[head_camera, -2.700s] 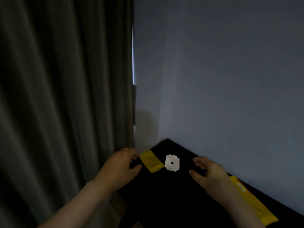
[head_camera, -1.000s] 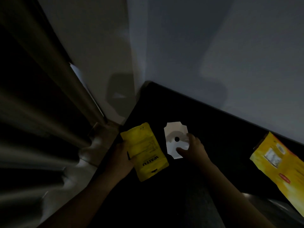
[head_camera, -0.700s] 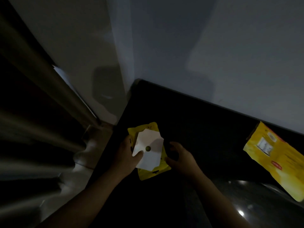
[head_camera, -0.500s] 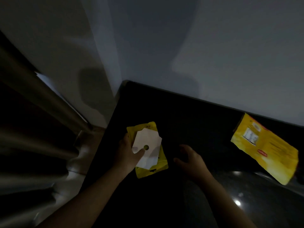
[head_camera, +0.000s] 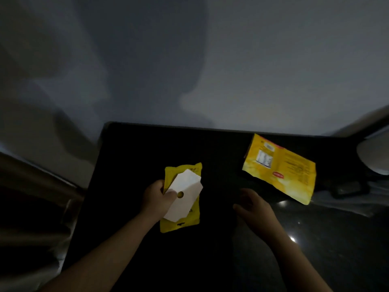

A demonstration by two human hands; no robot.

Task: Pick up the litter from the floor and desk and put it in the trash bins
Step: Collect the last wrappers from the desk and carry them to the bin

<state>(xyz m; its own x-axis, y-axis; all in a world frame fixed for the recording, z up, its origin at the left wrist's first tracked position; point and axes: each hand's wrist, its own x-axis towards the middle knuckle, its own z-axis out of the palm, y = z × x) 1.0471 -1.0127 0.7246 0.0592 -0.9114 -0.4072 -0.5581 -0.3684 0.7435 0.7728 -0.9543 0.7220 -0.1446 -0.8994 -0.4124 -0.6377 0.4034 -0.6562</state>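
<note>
My left hand (head_camera: 156, 197) grips a small yellow packet (head_camera: 187, 220) and a white card with a round hole (head_camera: 185, 197) stacked on top of it, my thumb pressing the card near the hole. Both are held just above the black desk (head_camera: 134, 165). A larger yellow wrapper (head_camera: 282, 167) lies on the desk at the right, near the wall. My right hand (head_camera: 254, 207) hovers over the desk between the two, fingers loosely curled and empty, a short way from the wrapper.
The desk stands in a corner against a grey wall (head_camera: 231, 70). A curtain (head_camera: 25, 186) hangs at the left. A pale rounded object (head_camera: 374, 157) and a dark flat item (head_camera: 349, 189) sit at the desk's far right.
My right hand set the white card onto the yellow packet in my left hand, then let go and moved right. The view has swung right, bringing the larger wrapper closer to centre.
</note>
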